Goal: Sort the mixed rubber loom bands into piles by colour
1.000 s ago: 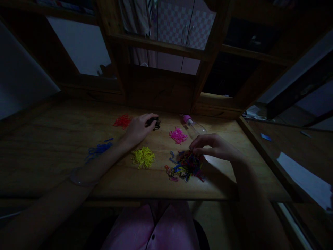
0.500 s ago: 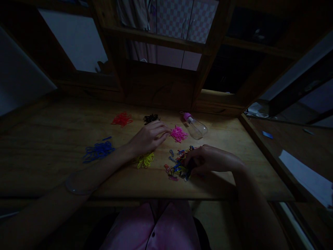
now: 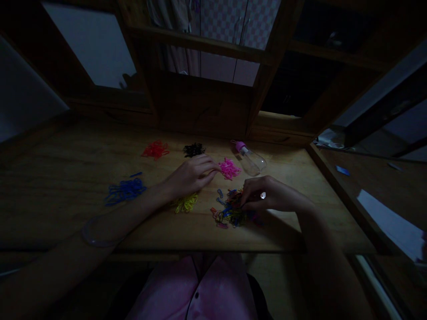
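My right hand (image 3: 270,195) bends over a mixed pile of coloured rubber bands (image 3: 230,215). Its thumb and forefinger are pinched together at the pile's upper right; what lies between the tips is hidden. My left hand (image 3: 196,173) hovers low over the table, fingers stretched out and thumb a little apart. Those fingertips are at the left edge of a pink rubber band pile (image 3: 229,169); I see nothing held. Below the left wrist lies a yellow pile (image 3: 187,203), partly covered by the arm. Behind the knuckles sits a black pile (image 3: 193,150).
A clear bottle with a pink cap (image 3: 251,161) lies on its side behind the mixed pile. Red bands (image 3: 155,150) and blue bands (image 3: 125,192) form heaps on the left. Wooden shelving (image 3: 207,106) rises at the table's back. White paper (image 3: 390,224) rests on the right-hand surface.
My right hand has lifted slightly from the mixed pile, and its fingertips have come together in a pinch. My left hand stays almost where it was beside the pink pile.
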Tool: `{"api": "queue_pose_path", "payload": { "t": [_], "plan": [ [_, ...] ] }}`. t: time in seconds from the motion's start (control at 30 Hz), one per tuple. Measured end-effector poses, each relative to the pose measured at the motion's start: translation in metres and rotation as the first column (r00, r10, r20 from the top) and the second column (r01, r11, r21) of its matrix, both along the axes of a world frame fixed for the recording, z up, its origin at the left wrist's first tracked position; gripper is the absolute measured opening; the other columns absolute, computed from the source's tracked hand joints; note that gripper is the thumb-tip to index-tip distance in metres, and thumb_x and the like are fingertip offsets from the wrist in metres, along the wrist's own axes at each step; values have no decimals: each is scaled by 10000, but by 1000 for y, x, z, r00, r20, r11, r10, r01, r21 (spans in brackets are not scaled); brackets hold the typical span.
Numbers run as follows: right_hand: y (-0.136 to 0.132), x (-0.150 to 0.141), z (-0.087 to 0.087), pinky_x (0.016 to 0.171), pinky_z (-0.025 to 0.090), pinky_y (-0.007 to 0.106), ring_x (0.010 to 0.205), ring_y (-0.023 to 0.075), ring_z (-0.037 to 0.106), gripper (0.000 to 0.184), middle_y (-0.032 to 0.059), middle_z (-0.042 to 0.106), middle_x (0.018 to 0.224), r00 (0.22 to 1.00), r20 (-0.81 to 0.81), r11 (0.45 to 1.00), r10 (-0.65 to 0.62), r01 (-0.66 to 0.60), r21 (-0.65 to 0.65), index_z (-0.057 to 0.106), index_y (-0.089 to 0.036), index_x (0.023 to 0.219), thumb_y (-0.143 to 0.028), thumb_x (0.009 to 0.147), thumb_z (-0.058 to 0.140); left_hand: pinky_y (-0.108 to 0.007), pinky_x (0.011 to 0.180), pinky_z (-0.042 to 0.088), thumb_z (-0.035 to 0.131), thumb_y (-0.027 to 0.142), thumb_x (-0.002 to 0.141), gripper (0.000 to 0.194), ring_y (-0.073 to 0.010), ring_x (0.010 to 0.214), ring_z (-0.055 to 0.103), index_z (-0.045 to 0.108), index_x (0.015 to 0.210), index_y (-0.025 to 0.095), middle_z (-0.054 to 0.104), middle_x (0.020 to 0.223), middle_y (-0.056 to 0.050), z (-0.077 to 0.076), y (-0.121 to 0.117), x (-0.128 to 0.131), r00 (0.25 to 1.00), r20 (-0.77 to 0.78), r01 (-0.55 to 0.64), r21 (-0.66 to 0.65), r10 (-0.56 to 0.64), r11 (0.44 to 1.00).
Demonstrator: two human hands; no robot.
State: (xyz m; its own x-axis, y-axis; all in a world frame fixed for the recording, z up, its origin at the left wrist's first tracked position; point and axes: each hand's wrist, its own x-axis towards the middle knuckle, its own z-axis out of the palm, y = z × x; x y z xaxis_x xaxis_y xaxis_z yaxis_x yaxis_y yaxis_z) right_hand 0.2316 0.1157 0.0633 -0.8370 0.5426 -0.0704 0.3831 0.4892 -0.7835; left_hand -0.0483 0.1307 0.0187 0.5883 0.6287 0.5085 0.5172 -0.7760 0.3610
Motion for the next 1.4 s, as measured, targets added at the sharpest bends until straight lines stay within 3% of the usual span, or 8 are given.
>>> {"api": "queue_pose_path", "payload": {
  "t": [0.1, 0.23, 0.43, 0.6, 0.87, 1.1, 1.4],
  "plan": [
    [4, 3, -1, 767, 541, 276, 857, 174, 677, 211, 69, 719, 956, 996, -63, 998, -56, 54, -33, 767, -188, 927, -372, 836, 717, -371, 923, 482, 491, 215, 956, 237, -210, 1035, 591, 668, 1113, 198, 672, 1053, -77, 0, -1, 0, 1000, 2, 2, -6, -2, 1000],
    [5, 4, -4, 696, 569, 278, 765, 175, 704, 272, 59, 746, 909, 993, -10, 970, -117, 112, -216, 750, -179, 966, -412, 831, 710, -367, 918, 481, 490, 210, 956, 238, -209, 1020, 595, 670, 1110, 192, 672, 1045, -80, 0, -1, 0, 1000, -4, 8, 0, -8, 1000],
    [-1, 1, -1, 663, 546, 247, 712, 156, 697, 330, 37, 747, 854, 994, 107, 944, 23, 14, -331, 714, -190, 1086, -376, 814, 726, -366, 930, 471, 473, 204, 964, 241, -203, 1015, 596, 668, 1105, 189, 677, 1042, -74, 0, 0, 1, 1000, 4, 23, -4, -23, 1000],
    [-5, -3, -3, 573, 490, 210, 646, 137, 659, 368, 15, 725, 805, 979, 184, 952, 91, -31, -303, 699, -208, 1113, -359, 781, 752, -371, 937, 470, 466, 208, 965, 244, -204, 1021, 601, 668, 1101, 199, 681, 1041, -70, 1, -1, 2, 1000, 4, 19, -15, -19, 1000],
    [-6, -6, -3, 557, 458, 199, 651, 133, 634, 157, 6, 698, 767, 971, 226, 984, 78, -39, -171, 690, -188, 937, -281, 812, 707, -360, 922, 471, 472, 193, 960, 241, -200, 1010, 603, 670, 1097, 187, 678, 1035, -73, 3, -1, 2, 999, -3, 35, -25, -35, 999],
    [-7, -1, 0, 550, 510, 222, 598, 138, 666, 259, 8, 724, 784, 991, 133, 929, 22, 29, -369, 663, -197, 1005, -336, 799, 737, -370, 928, 472, 470, 200, 959, 248, -207, 1029, 602, 668, 1109, 198, 680, 1044, -74, 4, -3, 3, 1000, -2, 31, -43, -31, 999],
    [-6, 3, 2, 559, 527, 231, 584, 138, 671, 259, 7, 717, 732, 997, 72, 885, -38, 67, -461, 652, -188, 971, -346, 790, 749, -360, 925, 465, 480, 197, 955, 241, -203, 1022, 598, 670, 1103, 184, 681, 1045, -73, 5, -3, 2, 999, -13, 41, -35, -42, 999]
  ]
}}
